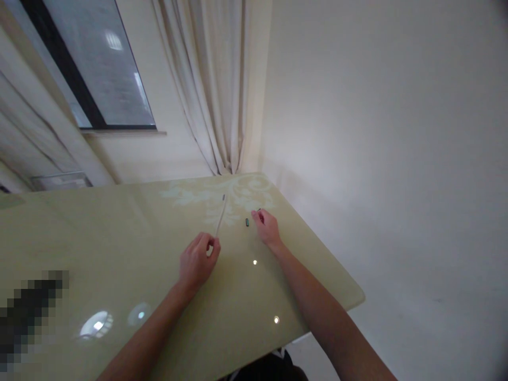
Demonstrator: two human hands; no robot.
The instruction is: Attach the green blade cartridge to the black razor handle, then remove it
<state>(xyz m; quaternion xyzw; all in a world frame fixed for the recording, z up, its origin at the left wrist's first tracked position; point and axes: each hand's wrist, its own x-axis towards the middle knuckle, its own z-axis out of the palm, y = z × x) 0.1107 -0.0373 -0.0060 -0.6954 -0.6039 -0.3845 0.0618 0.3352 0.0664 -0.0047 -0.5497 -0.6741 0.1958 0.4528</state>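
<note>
My left hand (197, 260) is closed in a pinch at the near end of a thin white stick-like thing (220, 216). This thing slants away over the table and has a small grey piece at its far end. Farther right, my right hand (266, 225) has its fingers curled together, and a tiny dark bit (259, 210) shows at the fingertips, too small to name. Just left of those fingers, a small dark rectangular piece (246, 222) with a greenish middle lies on the table, apart from both hands.
The glossy pale green table (130, 238) bears a white floral pattern and lamp reflections. A wall (377, 159) runs along its right side. Behind it hang curtains (210, 79) beside a window (99, 63). A blurred dark patch (27, 312) is at lower left.
</note>
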